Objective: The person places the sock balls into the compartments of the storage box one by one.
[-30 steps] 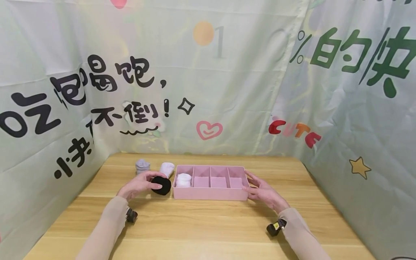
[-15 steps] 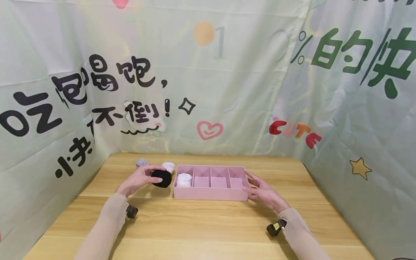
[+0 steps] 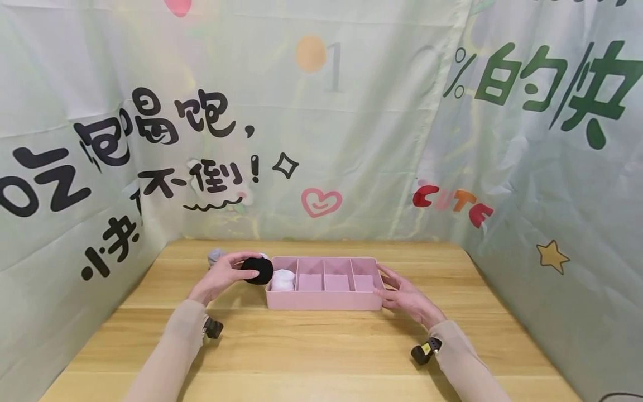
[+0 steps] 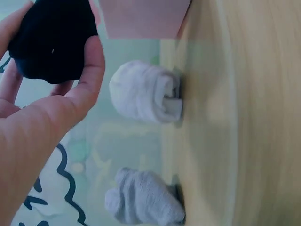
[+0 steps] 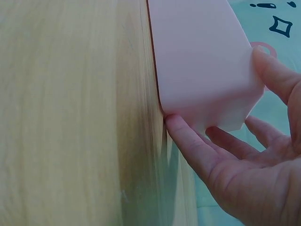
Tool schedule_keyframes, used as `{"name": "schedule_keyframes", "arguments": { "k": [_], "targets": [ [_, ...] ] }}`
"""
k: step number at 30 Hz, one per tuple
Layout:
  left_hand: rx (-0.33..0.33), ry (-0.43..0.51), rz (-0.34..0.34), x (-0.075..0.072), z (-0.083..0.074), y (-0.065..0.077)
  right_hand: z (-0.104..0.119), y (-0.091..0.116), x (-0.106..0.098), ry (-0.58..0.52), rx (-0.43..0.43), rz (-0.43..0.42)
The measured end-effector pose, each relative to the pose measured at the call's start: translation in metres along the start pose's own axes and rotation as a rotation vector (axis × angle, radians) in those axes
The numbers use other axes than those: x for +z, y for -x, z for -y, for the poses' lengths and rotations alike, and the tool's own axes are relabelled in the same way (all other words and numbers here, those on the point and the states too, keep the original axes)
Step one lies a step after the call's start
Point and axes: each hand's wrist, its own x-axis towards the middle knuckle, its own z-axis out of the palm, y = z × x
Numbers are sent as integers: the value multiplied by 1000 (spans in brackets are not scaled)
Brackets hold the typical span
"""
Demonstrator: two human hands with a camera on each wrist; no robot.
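Note:
In the head view my left hand [image 3: 224,275] holds a black rolled-up sock [image 3: 258,271] between thumb and fingers, raised beside the left end of a pink divided box [image 3: 324,300]. The left wrist view shows the same black sock [image 4: 52,40] with the thumb curved along its side. At the box's right end, my right hand [image 3: 408,297] grips the corners with thumb and fingers. In the right wrist view the fingers [image 5: 195,148] lie against the end wall. A white rolled sock [image 3: 283,280] sits in the leftmost compartment; the other compartments show bare floors.
Behind my left hand stand a grey rolled sock [image 4: 141,197] and a whitish rolled sock [image 4: 143,92], both mostly hidden in the head view. The wooden table [image 3: 311,352] is bordered by printed cloth walls [image 3: 372,167].
My left hand has lifted the black sock off the table and carried it up and right to the box's left edge. The right hand and the box stay in place.

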Motion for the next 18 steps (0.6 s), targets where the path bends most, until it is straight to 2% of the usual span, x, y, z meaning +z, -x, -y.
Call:
{"name": "schedule_keyframes", "arguments": {
  "k": [6, 11, 18],
  "targets": [
    [12, 50, 13, 8, 7, -6, 0, 1, 1, 0, 9, 8],
    [53, 51, 31, 14, 6, -12, 0, 1, 1, -11, 7, 6],
    [79, 85, -38, 24, 8, -20, -1, -1, -1, -15, -5, 4]
  ]
}}
